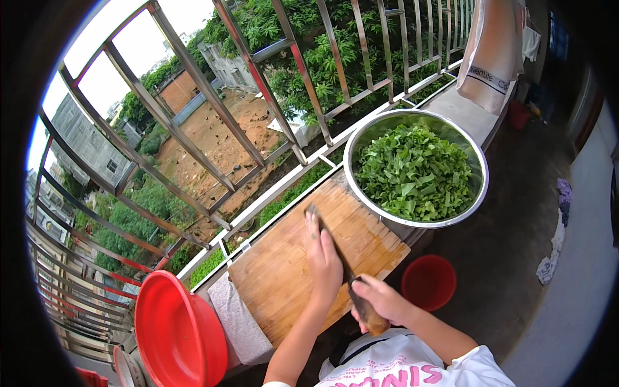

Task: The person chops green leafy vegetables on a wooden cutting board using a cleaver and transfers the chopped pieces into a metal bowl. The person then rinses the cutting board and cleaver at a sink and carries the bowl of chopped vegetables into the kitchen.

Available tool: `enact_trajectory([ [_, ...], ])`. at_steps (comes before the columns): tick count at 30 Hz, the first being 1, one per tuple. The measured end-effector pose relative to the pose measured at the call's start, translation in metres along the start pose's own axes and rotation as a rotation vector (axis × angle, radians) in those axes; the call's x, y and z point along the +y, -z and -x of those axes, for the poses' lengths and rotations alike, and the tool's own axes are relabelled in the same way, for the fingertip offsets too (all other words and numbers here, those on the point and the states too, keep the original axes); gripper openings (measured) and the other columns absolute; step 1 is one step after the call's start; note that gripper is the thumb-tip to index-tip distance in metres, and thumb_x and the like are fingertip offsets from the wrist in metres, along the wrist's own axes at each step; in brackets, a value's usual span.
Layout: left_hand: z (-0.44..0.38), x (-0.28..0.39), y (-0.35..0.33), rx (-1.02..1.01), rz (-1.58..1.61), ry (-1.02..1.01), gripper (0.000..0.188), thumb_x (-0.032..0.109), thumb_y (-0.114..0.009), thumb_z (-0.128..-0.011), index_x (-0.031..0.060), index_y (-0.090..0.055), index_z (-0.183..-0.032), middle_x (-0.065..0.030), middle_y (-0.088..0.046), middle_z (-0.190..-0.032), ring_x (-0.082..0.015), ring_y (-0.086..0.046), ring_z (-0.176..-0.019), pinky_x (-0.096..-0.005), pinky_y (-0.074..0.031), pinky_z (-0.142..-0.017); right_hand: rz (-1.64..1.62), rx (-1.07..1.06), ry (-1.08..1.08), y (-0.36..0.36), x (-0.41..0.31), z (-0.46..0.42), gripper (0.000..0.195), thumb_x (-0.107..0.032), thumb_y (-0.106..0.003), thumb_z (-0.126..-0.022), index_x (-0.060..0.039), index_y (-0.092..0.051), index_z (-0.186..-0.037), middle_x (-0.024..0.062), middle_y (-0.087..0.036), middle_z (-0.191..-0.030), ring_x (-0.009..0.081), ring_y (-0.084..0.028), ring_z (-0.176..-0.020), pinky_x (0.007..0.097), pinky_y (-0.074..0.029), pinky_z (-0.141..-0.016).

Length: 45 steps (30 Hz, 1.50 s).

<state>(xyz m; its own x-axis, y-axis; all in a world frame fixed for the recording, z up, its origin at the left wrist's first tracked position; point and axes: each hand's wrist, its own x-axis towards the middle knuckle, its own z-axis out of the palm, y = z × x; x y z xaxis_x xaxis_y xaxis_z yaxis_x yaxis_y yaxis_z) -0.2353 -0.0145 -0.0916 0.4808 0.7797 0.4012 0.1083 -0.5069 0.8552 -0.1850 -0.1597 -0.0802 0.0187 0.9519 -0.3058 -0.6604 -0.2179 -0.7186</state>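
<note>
A wooden cutting board (275, 271) lies on the ledge before me. My right hand (379, 300) grips the wooden handle of a large kitchen knife (344, 251), whose dark blade points away from me over the board. Flat against the blade's left side is my left hand (321, 256), its fingers stretched out and dotted with small green bits; whether it grips the blade is unclear. Beyond the board, to the right, a steel bowl (478, 196) holds a heap of chopped leafy greens (413, 171).
A red plastic basin (169, 329) stands tilted left of the board, beside a pale cloth (239, 319). Metal railings (251, 67) run along the ledge's far side. A red bucket (429, 283) sits on the floor below. A towel (488, 63) hangs at the upper right.
</note>
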Motion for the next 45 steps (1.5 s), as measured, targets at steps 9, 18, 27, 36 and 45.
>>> enact_trajectory([
  [9,-0.088,0.064,-0.102,-0.075,0.016,-0.284,0.041,0.01,-0.037,-0.093,-0.0081,-0.038,-0.129,-0.0281,-0.031,-0.139,-0.038,-0.027,-0.132,-0.0402,-0.022,-0.109,-0.071,0.16,0.324,0.041,-0.086,0.026,0.033,-0.038,-0.048,-0.093,-0.0068,-0.04,-0.103,0.0129,-0.057,-0.065,0.0244,-0.056,-0.043,0.0333,-0.049,-0.042],
  [18,-0.12,0.038,-0.15,-0.126,-0.09,-0.301,0.039,0.005,-0.041,-0.09,-0.0072,-0.041,-0.127,-0.0276,-0.037,-0.135,-0.038,-0.033,-0.128,-0.0404,-0.029,-0.105,-0.09,0.251,0.438,0.081,-0.109,0.049,0.039,-0.043,-0.044,-0.093,-0.0051,-0.046,-0.1,0.0143,-0.055,-0.061,0.024,-0.055,-0.039,0.0314,-0.046,-0.039],
  [27,-0.11,0.057,-0.137,-0.288,-0.507,-0.813,0.068,-0.013,-0.043,-0.077,0.0177,-0.038,-0.137,-0.0212,-0.027,-0.144,-0.0329,-0.028,-0.134,-0.0427,-0.027,-0.107,-0.07,0.327,0.428,0.093,-0.108,0.06,0.038,-0.041,-0.043,-0.094,-0.0045,-0.046,-0.1,0.0147,-0.055,-0.061,0.0239,-0.054,-0.038,0.0314,-0.046,-0.039],
  [36,-0.11,0.036,-0.108,-0.365,-0.378,-0.637,0.046,0.006,-0.056,-0.082,0.0075,-0.049,-0.127,-0.0134,-0.048,-0.132,-0.0265,-0.043,-0.125,-0.0392,-0.034,-0.101,0.051,0.402,0.498,0.086,-0.107,0.09,0.038,-0.038,-0.043,-0.094,-0.001,-0.046,-0.1,0.0146,-0.055,-0.06,0.0226,-0.053,-0.039,0.0298,-0.045,-0.039],
  [45,-0.119,0.06,-0.089,-0.829,0.58,0.225,0.048,0.031,-0.046,-0.093,-0.0001,-0.046,-0.129,-0.0137,-0.056,-0.123,-0.0223,-0.055,-0.111,-0.0329,-0.041,-0.095,0.078,0.36,0.533,0.083,-0.105,0.101,0.037,-0.037,-0.044,-0.094,-0.0009,-0.046,-0.101,0.0156,-0.055,-0.06,0.0228,-0.054,-0.039,0.0292,-0.045,-0.039],
])
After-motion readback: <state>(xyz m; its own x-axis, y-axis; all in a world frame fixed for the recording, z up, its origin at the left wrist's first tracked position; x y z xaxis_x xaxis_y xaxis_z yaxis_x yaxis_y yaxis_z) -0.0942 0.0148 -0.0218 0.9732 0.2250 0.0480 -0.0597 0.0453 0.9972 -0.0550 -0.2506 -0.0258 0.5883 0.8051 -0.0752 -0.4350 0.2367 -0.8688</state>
